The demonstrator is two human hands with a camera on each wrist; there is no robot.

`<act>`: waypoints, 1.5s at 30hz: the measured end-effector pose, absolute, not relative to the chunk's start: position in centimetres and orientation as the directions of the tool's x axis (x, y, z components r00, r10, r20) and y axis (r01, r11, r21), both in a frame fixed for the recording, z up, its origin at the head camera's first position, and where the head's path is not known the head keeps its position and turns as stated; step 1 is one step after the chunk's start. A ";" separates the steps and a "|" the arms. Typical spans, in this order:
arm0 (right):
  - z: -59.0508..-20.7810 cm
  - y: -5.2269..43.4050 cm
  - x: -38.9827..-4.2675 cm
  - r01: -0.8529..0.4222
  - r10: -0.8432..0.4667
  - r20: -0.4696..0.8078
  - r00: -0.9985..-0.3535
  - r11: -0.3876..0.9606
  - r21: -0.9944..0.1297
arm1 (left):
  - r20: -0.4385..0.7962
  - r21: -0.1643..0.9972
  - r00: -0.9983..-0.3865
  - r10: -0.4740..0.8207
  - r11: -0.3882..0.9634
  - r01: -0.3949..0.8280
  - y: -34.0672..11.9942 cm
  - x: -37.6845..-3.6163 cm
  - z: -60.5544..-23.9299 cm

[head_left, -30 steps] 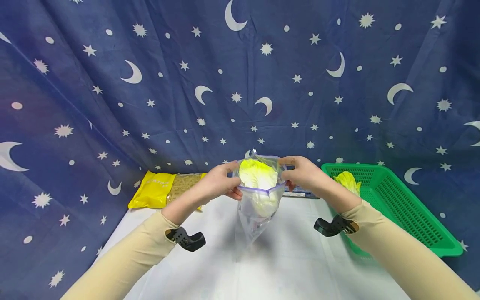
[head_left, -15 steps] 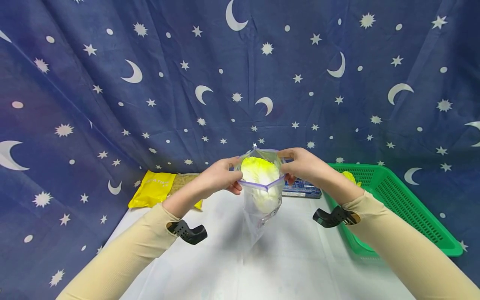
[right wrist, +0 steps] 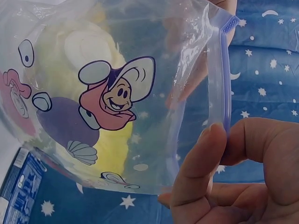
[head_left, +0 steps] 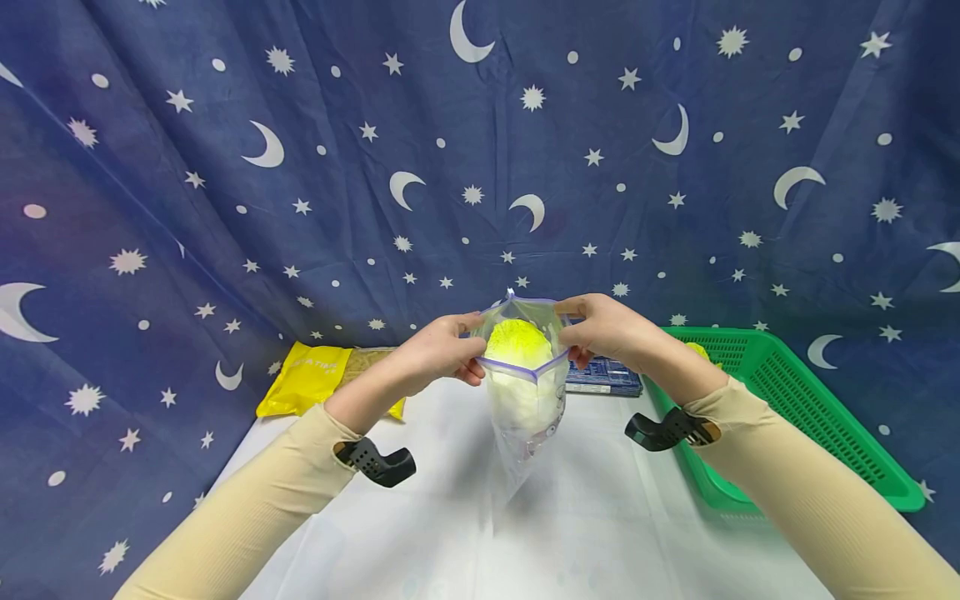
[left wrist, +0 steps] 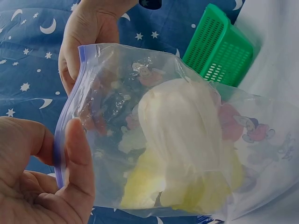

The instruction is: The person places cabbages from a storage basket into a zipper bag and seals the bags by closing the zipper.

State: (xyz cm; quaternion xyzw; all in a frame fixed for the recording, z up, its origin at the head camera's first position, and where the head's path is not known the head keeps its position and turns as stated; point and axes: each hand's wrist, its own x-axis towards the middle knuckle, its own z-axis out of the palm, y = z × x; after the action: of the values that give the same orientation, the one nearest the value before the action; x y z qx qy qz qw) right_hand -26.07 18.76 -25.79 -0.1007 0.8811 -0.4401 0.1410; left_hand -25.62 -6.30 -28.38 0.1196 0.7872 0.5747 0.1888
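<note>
A clear zip bag (head_left: 517, 442) with a purple seal hangs over the white table, its mouth spread wide. Pale yellow-white napa cabbage (head_left: 519, 343) sits inside it, below the rim. My left hand (head_left: 442, 350) pinches the left side of the rim between thumb and fingers, as the left wrist view also shows. At the opposite side, my right hand (head_left: 603, 333) pinches the purple seal strip. Cartoon figures (right wrist: 110, 95) are printed on the bag, plain in the right wrist view.
A green plastic basket (head_left: 817, 417) stands at the right with some yellow leaves, partly behind my right forearm. A yellow package (head_left: 303, 379) lies at the back left. Behind the bag rests a flat blue box (head_left: 607, 377). A starry blue curtain (head_left: 480, 150) hangs behind the table.
Both hands have lifted the bag slightly, then stayed nearly still. The cabbage has sunk deeper into the bag, and its top now shows lower and rounder in the mouth.
</note>
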 end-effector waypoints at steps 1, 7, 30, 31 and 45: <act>-25.8 18.8 -26.1 -0.052 -0.302 -0.161 -0.939 0.592 -0.804 | -0.160 0.950 -0.900 0.405 0.310 -0.030 -6.3 -25.6 -28.4; -25.7 18.9 -26.0 -0.054 -0.314 -0.163 -0.935 0.582 -0.811 | -0.143 0.956 -0.904 0.404 0.291 -0.021 -6.4 -25.6 -28.3; -25.7 18.9 -25.0 -0.112 -0.337 -0.145 -0.930 0.638 -0.762 | -0.166 0.936 -0.891 0.422 0.351 -0.008 -6.5 -24.9 -29.5; -25.9 18.9 -25.0 -0.109 -0.338 -0.154 -0.929 0.644 -0.757 | -0.167 0.936 -0.892 0.421 0.353 -0.009 -6.6 -24.9 -29.7; -27.7 19.7 -25.3 -0.145 -0.302 -0.093 -0.949 0.678 -0.721 | -0.123 0.950 -0.912 0.390 0.311 0.005 -7.1 -24.9 -31.0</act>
State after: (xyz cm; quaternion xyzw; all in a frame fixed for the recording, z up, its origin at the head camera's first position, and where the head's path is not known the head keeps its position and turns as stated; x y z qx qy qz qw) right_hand -25.34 19.69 -27.73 -0.1229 0.9101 -0.3821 0.1027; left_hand -24.94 -7.15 -31.03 0.1248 0.7920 0.5736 0.1679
